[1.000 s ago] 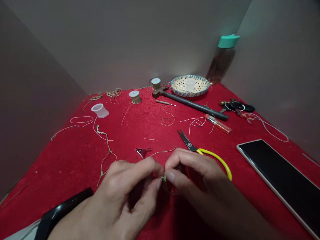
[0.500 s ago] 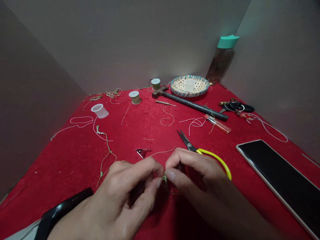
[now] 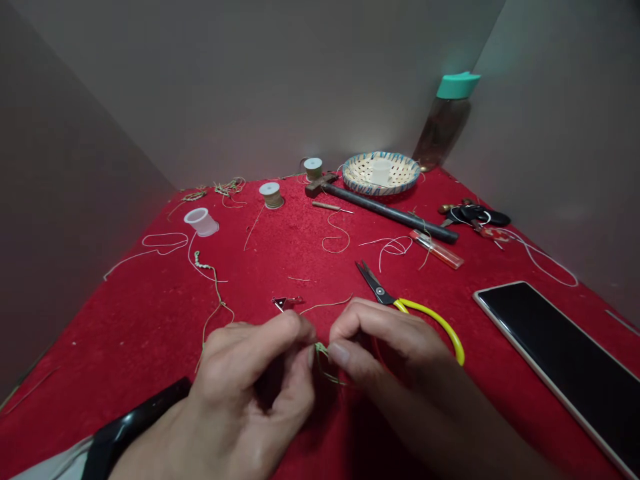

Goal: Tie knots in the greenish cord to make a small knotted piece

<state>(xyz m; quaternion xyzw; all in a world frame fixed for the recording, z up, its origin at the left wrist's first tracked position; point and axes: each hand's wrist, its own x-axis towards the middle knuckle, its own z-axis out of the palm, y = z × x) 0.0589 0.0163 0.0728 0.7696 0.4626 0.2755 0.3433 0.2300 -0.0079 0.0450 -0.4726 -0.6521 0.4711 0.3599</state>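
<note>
Between my fingertips, low in the middle of the head view, is a small piece of knotted green cord (image 3: 321, 349). My left hand (image 3: 260, 380) pinches its left end with thumb and forefinger. On the other side my right hand (image 3: 383, 350) pinches the cord as well, a small gap apart from the left. A loop of thin cord hangs just below the knot. Yellow-handled scissors (image 3: 383, 295) lie just beyond my right hand, their handles partly hidden by it. Past my left fingers sits a small metal clip (image 3: 281, 303), partly covered.
A hammer (image 3: 390, 212), a woven basket (image 3: 350, 179), a thread spool (image 3: 271, 195) and a white plastic cup (image 3: 201, 222) stand or lie farther back on the red cloth (image 3: 150, 320). To the right are a phone (image 3: 555, 360) and keys (image 3: 470, 213); a bottle (image 3: 445, 120) leans in the corner.
My left hand has shifted slightly left, away from the right hand. More of the green cord and its hanging loop shows between the fingers.
</note>
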